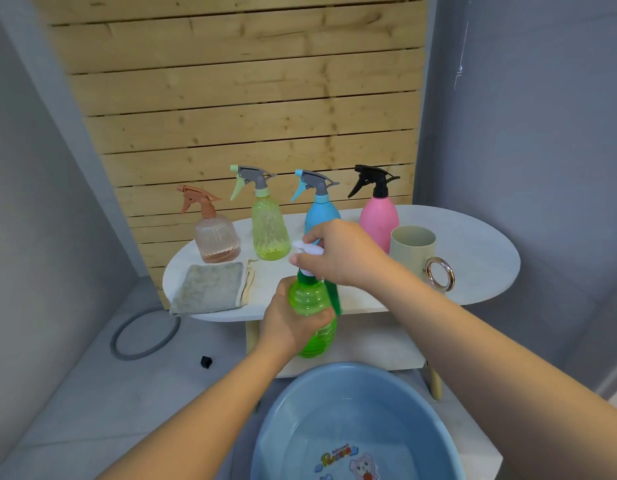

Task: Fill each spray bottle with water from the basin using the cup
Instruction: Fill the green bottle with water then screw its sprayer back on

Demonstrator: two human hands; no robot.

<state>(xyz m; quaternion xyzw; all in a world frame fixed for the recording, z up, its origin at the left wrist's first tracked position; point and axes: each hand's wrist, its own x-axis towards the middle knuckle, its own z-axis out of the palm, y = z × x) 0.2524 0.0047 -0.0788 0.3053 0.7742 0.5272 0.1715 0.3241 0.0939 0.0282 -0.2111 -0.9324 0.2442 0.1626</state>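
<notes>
Your left hand [293,320] wraps around the body of the green spray bottle [315,327], holding it upright above the near edge of the desk [473,244], just over the blue basin [355,427]. Your right hand [341,252] comes in from the right and curls its fingers round the bottle's white spray head [308,251] at the top. That hand partly hides the blue spray bottle [320,213] behind it. Along the back of the desk stand the peach spray bottle [215,233], the yellow-green spray bottle [269,226] and the pink spray bottle [379,216], all capped and upright. The beige cup [412,251] with a ring handle sits beside the pink one, close to your right forearm. A folded cloth [210,287] lies at the desk's left end. The basin holds water, and both your forearms reach forward over it.
</notes>
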